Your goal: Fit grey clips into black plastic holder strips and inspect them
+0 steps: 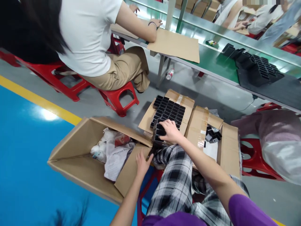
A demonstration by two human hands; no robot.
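Note:
My right hand is curled over a group of small black rectangular boxes, gripping it with thumb and fingers at the near edge of a carton. Behind it, rows of similar black boxes stand close together on top of the closed cardboard carton. With fingers apart and nothing in it, my left hand is at the flap of a large open cardboard box; whether it touches the flap I cannot tell. Inside that box lie crumpled white plastic bags and a red wrapper.
An open carton to the right holds a few black pieces. Beyond is a green workbench with a cardboard sheet and more black boxes. A seated person in white is at left, on a red stool.

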